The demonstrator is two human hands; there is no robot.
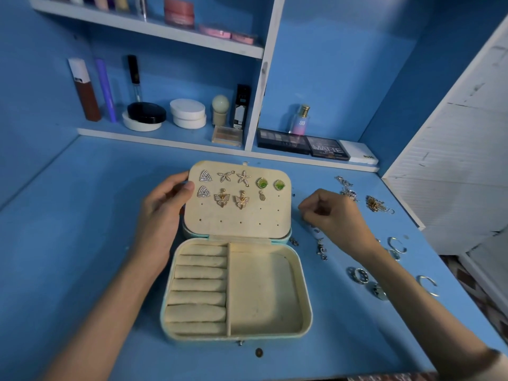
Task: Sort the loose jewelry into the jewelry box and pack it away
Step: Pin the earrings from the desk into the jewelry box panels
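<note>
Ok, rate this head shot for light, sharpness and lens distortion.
Head view: the light is soft and casts no hard shadows; the earrings on the lid are crisp; the rings toward the right edge smear; the wide lens bows the shelf and desk edges.

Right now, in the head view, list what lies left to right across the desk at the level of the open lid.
left hand → jewelry box lid → right hand → gold chain
</note>
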